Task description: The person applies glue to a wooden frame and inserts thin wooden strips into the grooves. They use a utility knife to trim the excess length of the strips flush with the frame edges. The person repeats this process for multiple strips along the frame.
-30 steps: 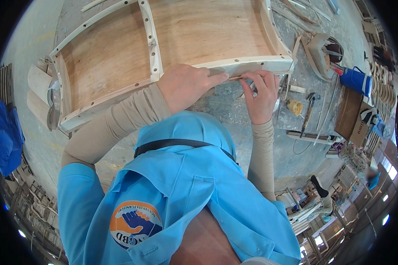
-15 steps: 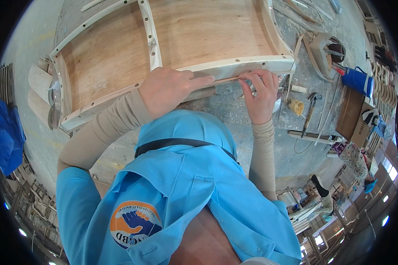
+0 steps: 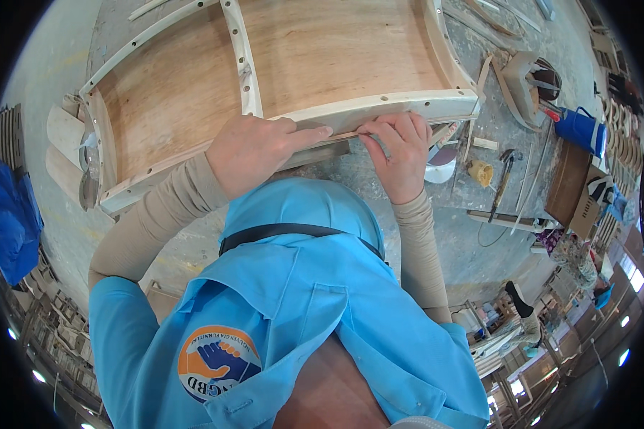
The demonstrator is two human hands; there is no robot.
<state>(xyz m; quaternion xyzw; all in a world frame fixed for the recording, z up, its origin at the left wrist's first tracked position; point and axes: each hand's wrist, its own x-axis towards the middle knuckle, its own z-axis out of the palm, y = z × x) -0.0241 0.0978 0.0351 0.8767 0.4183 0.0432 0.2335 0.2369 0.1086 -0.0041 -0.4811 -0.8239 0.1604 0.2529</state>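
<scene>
A curved pale-wood frame (image 3: 322, 111) with plywood panels and a crossbar stands before me, its rails dotted with dark round holes. My left hand (image 3: 254, 154) is closed over the near rail, one digit stretched along its outer edge. Thumb and fingertips of my right hand (image 3: 397, 154) pinch together at the same edge, a little to the right. Between the two hands shows a thin brown strip (image 3: 345, 136) lying along the rail's lower edge. My right fingers partly hide where they grip it.
A hammer (image 3: 506, 168), a yellowish cup (image 3: 479, 172) and a small wood block (image 3: 485, 144) lie to the right. Beyond them are a blue container (image 3: 579, 131) and a brown board (image 3: 567, 179). A blue plastic sheet (image 3: 11, 218) hangs at far left. Another person (image 3: 572, 257) is at lower right.
Both hands have slid left along the near rail, the right still pinching. A round white and dark disc-like thing now shows below the frame, to the right of my right hand.
</scene>
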